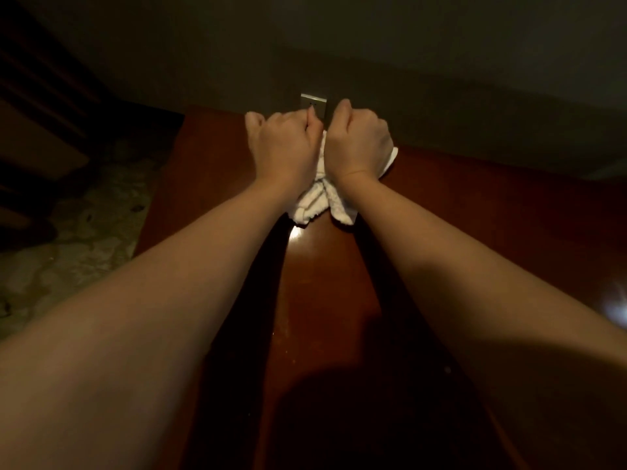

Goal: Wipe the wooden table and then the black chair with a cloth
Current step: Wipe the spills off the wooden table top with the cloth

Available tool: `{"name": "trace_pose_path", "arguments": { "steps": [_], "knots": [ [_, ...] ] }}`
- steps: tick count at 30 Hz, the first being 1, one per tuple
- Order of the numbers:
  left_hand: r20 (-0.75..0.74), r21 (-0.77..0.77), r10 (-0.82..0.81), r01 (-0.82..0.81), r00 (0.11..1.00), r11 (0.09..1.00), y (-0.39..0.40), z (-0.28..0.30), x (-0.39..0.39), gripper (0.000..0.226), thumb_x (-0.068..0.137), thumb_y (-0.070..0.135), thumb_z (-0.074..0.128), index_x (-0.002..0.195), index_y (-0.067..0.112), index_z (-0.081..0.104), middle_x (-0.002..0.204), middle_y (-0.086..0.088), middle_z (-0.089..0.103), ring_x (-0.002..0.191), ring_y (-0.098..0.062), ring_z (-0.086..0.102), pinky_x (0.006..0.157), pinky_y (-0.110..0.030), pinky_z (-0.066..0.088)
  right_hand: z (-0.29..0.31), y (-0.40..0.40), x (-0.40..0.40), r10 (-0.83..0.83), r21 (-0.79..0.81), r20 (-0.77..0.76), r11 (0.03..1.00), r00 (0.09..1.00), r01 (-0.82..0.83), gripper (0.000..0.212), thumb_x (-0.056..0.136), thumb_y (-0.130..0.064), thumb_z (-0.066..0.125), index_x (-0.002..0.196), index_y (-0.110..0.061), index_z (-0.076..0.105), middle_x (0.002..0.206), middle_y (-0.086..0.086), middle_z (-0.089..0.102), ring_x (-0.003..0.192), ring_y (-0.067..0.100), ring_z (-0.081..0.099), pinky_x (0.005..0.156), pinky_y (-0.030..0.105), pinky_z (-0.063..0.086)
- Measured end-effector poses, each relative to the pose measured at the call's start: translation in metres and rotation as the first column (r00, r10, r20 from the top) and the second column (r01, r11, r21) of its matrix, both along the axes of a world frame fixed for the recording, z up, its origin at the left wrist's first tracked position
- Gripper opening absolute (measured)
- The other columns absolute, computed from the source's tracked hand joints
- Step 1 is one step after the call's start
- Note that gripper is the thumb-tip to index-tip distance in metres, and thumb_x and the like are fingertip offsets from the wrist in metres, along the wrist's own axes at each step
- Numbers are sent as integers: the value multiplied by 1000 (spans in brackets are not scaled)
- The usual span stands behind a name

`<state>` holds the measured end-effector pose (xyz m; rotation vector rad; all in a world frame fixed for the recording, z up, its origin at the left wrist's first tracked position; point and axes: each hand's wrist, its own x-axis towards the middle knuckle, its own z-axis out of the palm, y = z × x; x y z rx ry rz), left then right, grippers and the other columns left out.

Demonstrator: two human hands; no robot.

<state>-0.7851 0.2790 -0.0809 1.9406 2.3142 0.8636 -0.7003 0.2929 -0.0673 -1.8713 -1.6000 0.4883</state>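
Observation:
A white cloth lies bunched on the reddish wooden table, close to its far edge by the wall. My left hand and my right hand are side by side on top of the cloth, fingers curled down into it, both gripping it. Most of the cloth is hidden under the two hands; its loose ends stick out between my wrists and at the right of my right hand. The black chair is not plainly visible.
A grey wall runs along the table's far edge, with a metal socket plate just beyond my hands. Patterned carpet lies to the left of the table. Dark furniture stands at the far left.

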Motion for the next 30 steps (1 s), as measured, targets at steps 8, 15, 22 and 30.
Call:
{"name": "trace_pose_path", "arguments": {
  "steps": [8, 15, 22, 30],
  "knots": [
    [-57, 41, 111, -108, 992, 993, 45, -1, -12, 40, 98, 30, 27, 71, 21, 55, 75, -2, 65, 65, -17, 45, 83, -33, 26, -5, 49, -17, 4, 67, -6, 998, 1000, -4, 49, 98, -34, 31, 80, -9, 69, 87, 11, 69, 86, 28, 63, 64, 31, 32],
    [-84, 99, 110, -102, 990, 990, 33, -5, -9, 40, 93, 27, 38, 67, 13, 66, 64, -5, 66, 57, -23, 54, 75, -32, 26, -5, 28, -20, -91, 99, 44, 991, 995, 86, 49, 100, -32, 29, 84, -10, 70, 92, 11, 70, 90, 27, 62, 63, 28, 26],
    [-10, 198, 43, -40, 999, 979, -54, -10, -26, 39, 86, 23, 42, 51, 14, 57, 45, -2, 55, 40, -21, 46, 65, -32, 25, -5, -64, -32, -71, 124, 0, 990, 997, 70, 51, 98, -28, 33, 69, -6, 68, 73, 13, 67, 68, 25, 58, 57, 28, 23],
    [53, 102, -35, 29, 998, 994, -196, -9, -50, 39, 90, 22, 38, 55, 13, 52, 48, 0, 51, 46, -17, 44, 68, -31, 24, -8, -198, -54, -43, 103, 25, 994, 999, 40, 60, 88, -35, 20, 55, -4, 59, 56, 16, 61, 53, 33, 56, 53, 29, 23]
  ]
}}
